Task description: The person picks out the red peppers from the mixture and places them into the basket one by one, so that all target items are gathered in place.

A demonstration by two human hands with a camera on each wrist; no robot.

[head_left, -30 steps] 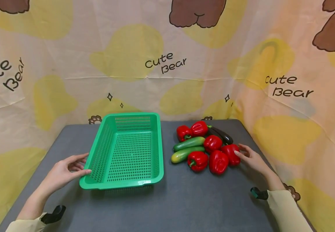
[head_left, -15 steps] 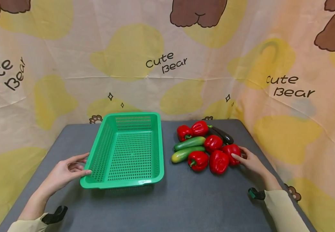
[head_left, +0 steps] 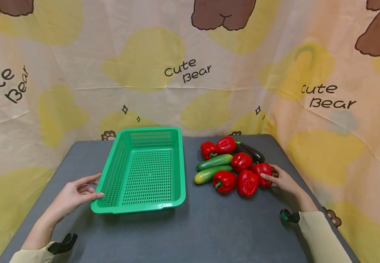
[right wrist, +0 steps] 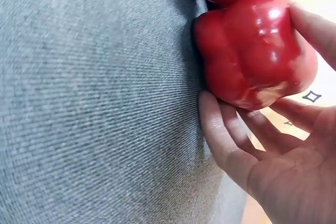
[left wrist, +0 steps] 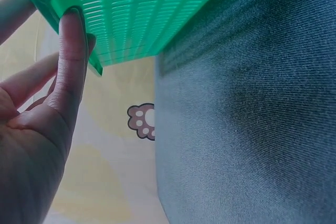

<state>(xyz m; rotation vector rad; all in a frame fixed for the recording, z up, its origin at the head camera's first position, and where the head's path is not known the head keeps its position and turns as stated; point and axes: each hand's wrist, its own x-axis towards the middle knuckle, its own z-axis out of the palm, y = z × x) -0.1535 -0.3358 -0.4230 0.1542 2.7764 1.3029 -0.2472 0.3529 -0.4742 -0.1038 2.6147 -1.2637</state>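
My left hand (head_left: 68, 199) pinches the left rim of a green plastic basket (head_left: 140, 208), its thumb over the edge. In the left wrist view the thumb lies on the basket's slotted side (left wrist: 131, 3), and the other fingers are partly hidden behind the rim. On the right, my right hand (head_left: 285, 181) holds the rightmost red bell pepper (head_left: 261, 174), which sits against another red bell pepper (head_left: 247, 183). From the right wrist view, the thumb presses one side of the held pepper (right wrist: 252, 51) and curled fingers reach round its lower side, close to the tabletop.
Two cucumbers (head_left: 215, 163), several more red bell peppers (head_left: 224, 182) and a dark eggplant (head_left: 251, 152) lie clustered beside the held pepper on the grey table (head_left: 206, 226). A patterned cloth (head_left: 150, 65) hangs behind and along the sides.
My right hand has moved slightly left and closed round the rightmost bell pepper, its thumb shifting further over it. My left hand and the basket have stayed in place.
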